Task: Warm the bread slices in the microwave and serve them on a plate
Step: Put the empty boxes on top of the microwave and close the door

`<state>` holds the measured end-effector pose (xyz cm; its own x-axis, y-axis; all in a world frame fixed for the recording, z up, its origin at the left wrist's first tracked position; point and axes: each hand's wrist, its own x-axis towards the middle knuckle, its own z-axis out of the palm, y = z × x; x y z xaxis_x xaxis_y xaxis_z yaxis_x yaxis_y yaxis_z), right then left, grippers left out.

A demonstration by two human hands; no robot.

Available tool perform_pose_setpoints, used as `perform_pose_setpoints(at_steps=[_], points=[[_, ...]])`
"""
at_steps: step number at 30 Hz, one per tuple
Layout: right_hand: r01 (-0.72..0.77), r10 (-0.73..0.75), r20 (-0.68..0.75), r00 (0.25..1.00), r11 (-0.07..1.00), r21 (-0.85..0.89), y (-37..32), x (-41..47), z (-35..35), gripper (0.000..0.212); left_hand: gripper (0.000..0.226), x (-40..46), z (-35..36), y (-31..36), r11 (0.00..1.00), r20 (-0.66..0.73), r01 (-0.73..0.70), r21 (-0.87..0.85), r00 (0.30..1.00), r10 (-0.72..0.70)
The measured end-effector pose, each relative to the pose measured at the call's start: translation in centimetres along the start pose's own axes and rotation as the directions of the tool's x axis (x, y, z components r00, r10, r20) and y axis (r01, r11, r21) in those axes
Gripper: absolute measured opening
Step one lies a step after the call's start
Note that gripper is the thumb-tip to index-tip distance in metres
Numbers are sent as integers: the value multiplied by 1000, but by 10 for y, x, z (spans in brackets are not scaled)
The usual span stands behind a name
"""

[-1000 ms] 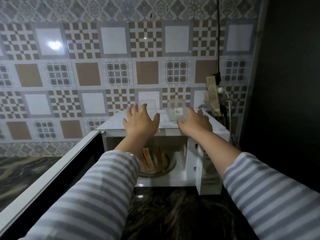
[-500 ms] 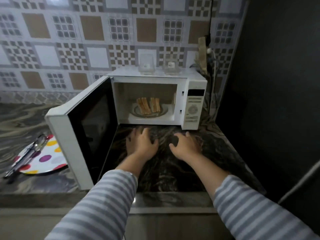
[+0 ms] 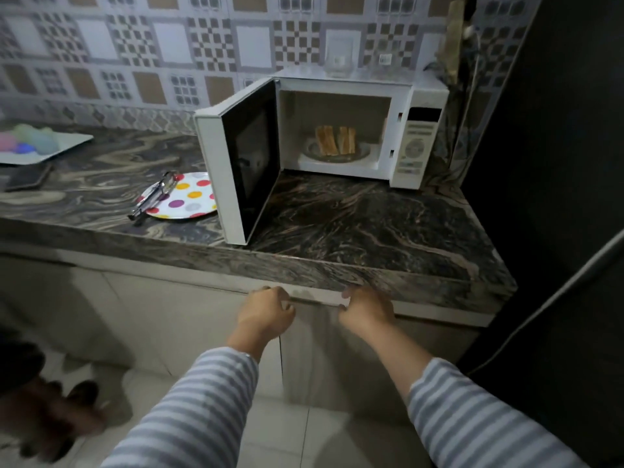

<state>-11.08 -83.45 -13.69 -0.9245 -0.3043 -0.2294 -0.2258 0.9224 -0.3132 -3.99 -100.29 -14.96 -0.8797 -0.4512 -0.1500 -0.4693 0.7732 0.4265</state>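
A white microwave (image 3: 418, 143) stands at the back of the dark marble counter with its door (image 3: 236, 163) swung wide to the left. Inside, toasted bread slices (image 3: 334, 140) stand on edge on the glass turntable (image 3: 363, 153). Left of the door lies a polka-dot plate (image 3: 189, 201) with metal tongs (image 3: 152, 197) resting across its left side. My left hand (image 3: 265, 314) and my right hand (image 3: 366, 309) hang below the counter's front edge, in front of the cabinet, fingers curled and holding nothing.
The counter (image 3: 354, 224) ends at a dark wall on the right. Two clear containers (image 3: 339, 60) sit on the microwave top. A white tray (image 3: 64, 143) with pastel items and a dark pad (image 3: 28, 177) lie at far left. Cables (image 3: 452, 76) hang beside the microwave.
Both hands came off the microwave top, passed over the counter and dropped below its front edge. The view pulled back, so the plate and tongs now show.
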Motion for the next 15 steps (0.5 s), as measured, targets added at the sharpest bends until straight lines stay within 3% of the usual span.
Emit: perform_pose_setpoints(at_steps=[8,15], points=[[44,-44,6,999,998,-33,-55,-16,16,36,39,-5,-31,-66,998,-95,62,-29,993,-64],[134,-123,-249,961,991,28,-155,-2,-30,36,51,51,-123,-107,998,-280,-43,35,959,51]])
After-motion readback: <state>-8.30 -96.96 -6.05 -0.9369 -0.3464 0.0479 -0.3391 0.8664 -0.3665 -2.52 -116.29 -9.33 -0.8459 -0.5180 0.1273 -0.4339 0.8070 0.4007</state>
